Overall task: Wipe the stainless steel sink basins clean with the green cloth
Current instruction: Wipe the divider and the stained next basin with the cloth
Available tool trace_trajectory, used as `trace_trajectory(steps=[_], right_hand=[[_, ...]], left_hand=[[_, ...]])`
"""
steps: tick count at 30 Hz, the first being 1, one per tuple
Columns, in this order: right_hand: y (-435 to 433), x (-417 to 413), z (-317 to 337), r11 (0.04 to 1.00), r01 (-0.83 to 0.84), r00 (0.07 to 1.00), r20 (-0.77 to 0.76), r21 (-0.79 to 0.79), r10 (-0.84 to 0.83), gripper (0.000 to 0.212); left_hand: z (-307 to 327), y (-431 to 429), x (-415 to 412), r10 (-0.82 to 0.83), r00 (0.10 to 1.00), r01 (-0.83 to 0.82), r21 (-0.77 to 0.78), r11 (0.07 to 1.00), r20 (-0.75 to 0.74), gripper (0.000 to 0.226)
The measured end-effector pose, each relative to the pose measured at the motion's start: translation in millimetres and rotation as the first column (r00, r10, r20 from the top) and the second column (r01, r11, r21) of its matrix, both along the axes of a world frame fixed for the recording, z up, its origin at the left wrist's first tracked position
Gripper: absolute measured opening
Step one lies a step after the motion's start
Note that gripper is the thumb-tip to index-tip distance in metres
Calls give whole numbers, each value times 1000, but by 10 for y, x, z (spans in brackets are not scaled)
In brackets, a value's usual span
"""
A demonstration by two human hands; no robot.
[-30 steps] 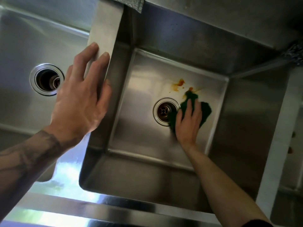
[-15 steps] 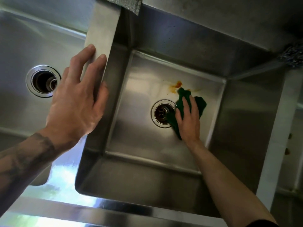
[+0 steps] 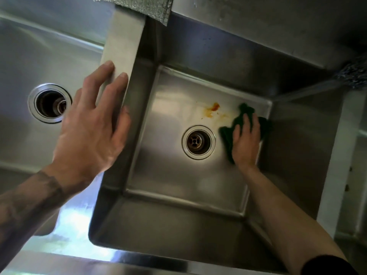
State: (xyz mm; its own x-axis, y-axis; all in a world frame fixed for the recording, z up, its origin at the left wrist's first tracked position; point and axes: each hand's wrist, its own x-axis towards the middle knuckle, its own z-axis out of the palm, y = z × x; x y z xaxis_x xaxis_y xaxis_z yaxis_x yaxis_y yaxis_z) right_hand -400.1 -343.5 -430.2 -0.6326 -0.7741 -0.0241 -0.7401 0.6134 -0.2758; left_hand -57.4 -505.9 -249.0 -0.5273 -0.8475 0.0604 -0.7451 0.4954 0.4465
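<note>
Pressing the green cloth (image 3: pixel 227 138), the right hand (image 3: pixel 246 142) has shifted rightward.

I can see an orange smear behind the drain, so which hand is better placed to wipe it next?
Probably the right hand: it presses the crumpled green cloth on the basin floor, just right of the orange smear. The left hand holds no cloth and rests on the steel divider between basins.

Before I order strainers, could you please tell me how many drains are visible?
2: the left drain in the left basin; the right drain in the right basin.
</note>
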Motion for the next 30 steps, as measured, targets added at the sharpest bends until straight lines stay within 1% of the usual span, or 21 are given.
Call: trace_trajectory(steps=[3,4,5,7,9,10,11,13,15,16,17,18,19,21,22,23,24,26,28,29,30], right_hand=[[-321,54,-21,952,301,952,-42,-59,-303,51],[-452,184,-11,936,345,937,-32,-71,-348,52],[-528,307,-6,945,318,947,-24,-81,-321,52],[-489,459,-12,993,101,995,12,-57,-100,51],[-238,393,-4,993,-115,992,55,-6,115,51],[-118,274,1,988,-152,987,61,9,151,50],[-36,139,-4,991,-130,991,45,18,129,50],[-46,-48,-12,1000,26,1000,7,-1,-26,51],[-231,14,-32,976,213,977,-4,-43,-214,50],[-322,130,-26,964,256,966,-3,-64,-257,50],[-350,262,-13,970,230,973,-5,-82,-231,49],[-298,390,-6,985,149,989,2,-87,-149,48],[-176,500,3,997,33,999,25,-70,-32,48],[152,539,26,981,-196,978,73,-9,196,48],[253,444,35,966,-259,962,91,12,257,48],[274,305,28,963,-267,961,79,23,265,48],[235,166,16,975,-221,974,53,25,219,49],[10,-52,-10,1000,-28,999,15,-12,28,50],[-210,10,-7,989,146,989,19,-37,-145,50],[-222,145,13,985,167,986,30,-40,-165,50],[-144,288,19,991,128,991,35,-39,-127,50]], left_hand=[[-27,-17,8,-14,1000,14,-22,1000,18,51],[-36,-22,13,-17,1000,17,-22,1000,17,51],[-39,-21,17,-17,1000,18,-21,1000,19,51],[-47,-30,21,-25,999,26,-26,999,32,51],[-33,-27,22,-22,999,23,-21,1000,23,51],[-25,-24,16,-17,1000,17,-19,1000,15,50],[-19,-18,9,-14,1000,14,-16,1000,10,50],[-13,-7,1,-10,1000,10,-23,1000,16,51],[-18,-12,8,-14,1000,15,-28,999,28,51],[-20,-17,11,-15,999,16,-26,1000,30,51],[-19,-15,10,-15,999,16,-22,1000,33,51],[-16,-16,9,-15,999,15,-18,1000,32,51],[-11,-14,6,-13,1000,13,-15,1000,28,51],[-2,-6,7,1,1000,0,-11,1000,18,50],[4,-3,6,7,1000,-7,-12,1000,18,50],[9,0,0,8,1000,-8,-14,1000,20,50],[10,4,-8,7,1000,-6,-17,1000,22,50],[-6,-6,-6,1,1000,-1,-25,1000,29,50],[-30,-37,14,-9,998,11,-35,999,56,51],[-43,-47,25,-18,997,20,-29,999,75,52],[-59,-48,36,-26,995,28,-23,999,92,53]])
